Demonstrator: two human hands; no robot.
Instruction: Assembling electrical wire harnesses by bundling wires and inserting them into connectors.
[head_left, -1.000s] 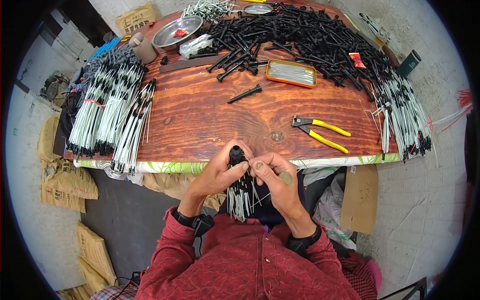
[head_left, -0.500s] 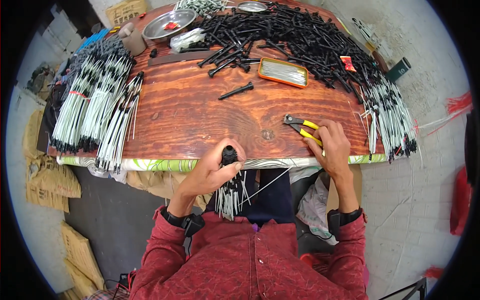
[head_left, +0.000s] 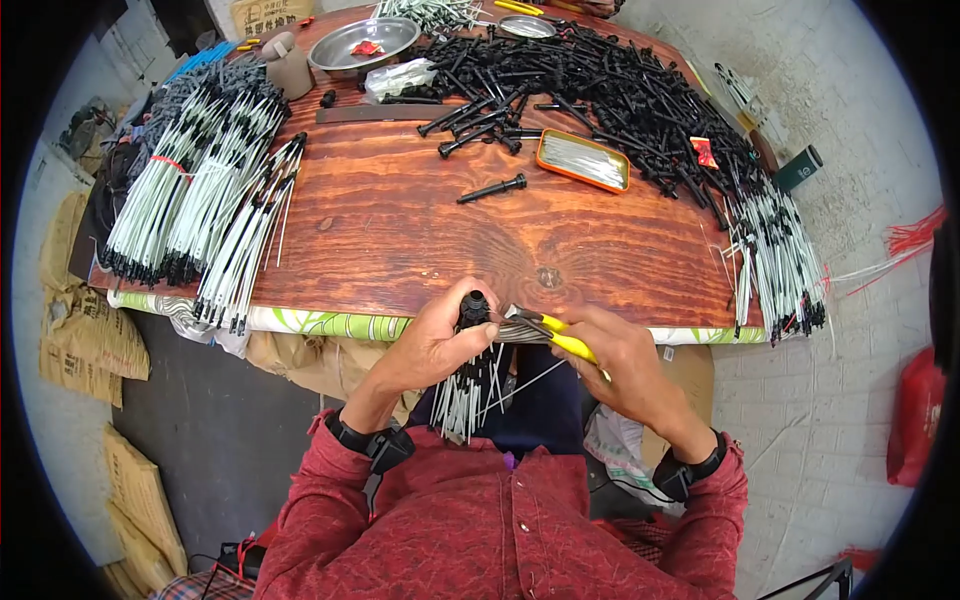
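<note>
My left hand [head_left: 440,340] is closed around a black ribbed tube-shaped part [head_left: 474,311], held upright at the table's near edge. Below that hand hangs a bunch of thin white strips [head_left: 462,405], partly hidden by my fingers. My right hand [head_left: 625,365] grips end-cutting pliers [head_left: 570,343] by their yellow handles. The pliers' metal jaws point left, right beside the black part and my left fingertips. Whether the jaws touch anything is too small to tell. A single black stick-like part [head_left: 492,188] lies farther back on the wooden table [head_left: 400,240].
Bundled white strips with black ends stand at the left [head_left: 210,220] and right [head_left: 778,250]. A large heap of black parts [head_left: 600,90] covers the back. An orange-rimmed tray [head_left: 584,160] of thin pins, a metal bowl [head_left: 330,52] and a plastic bag [head_left: 398,80] sit there too.
My right hand has lifted the pliers off the table and brought them left and nearer, up to my left hand. My left hand still holds the black part. The view has shifted slightly.
</note>
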